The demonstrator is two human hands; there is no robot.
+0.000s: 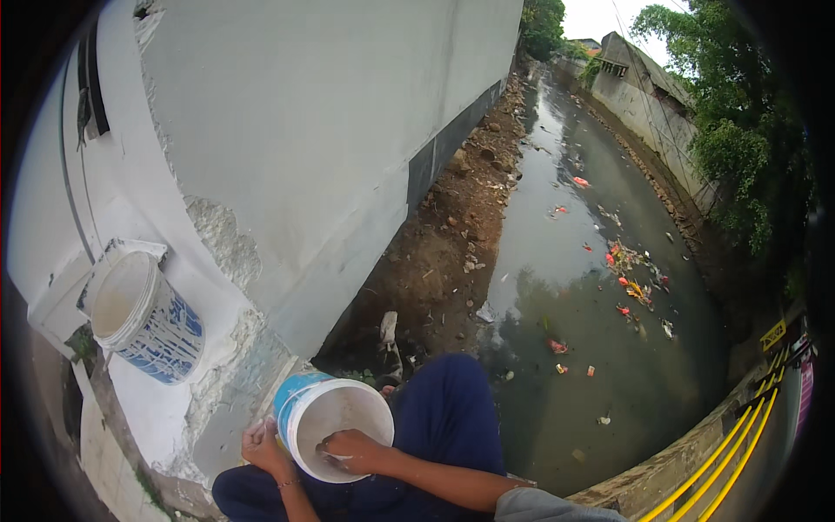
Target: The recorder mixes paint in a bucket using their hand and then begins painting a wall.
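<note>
A white bucket with a blue outer side (298,391) is tilted between my legs, its mouth facing me and its inside coated whitish. My right hand (355,451) reaches over the rim into it, fingers curled and smeared with white; anything in them is hidden. Just left of the bucket is my left hand (263,445), with its fingers bent together and whitish marks on them. Whether it grips anything, or touches the bucket's side, I cannot make out. Dark blue trousers (448,418) cover my legs around the bucket.
A second paint-streaked bucket (165,335) stands left, beside a grey wall (322,122) with a broken plaster edge. Below, a murky canal (557,287) carries floating litter (635,277). Yellow pipes (713,470) run along the ledge at lower right.
</note>
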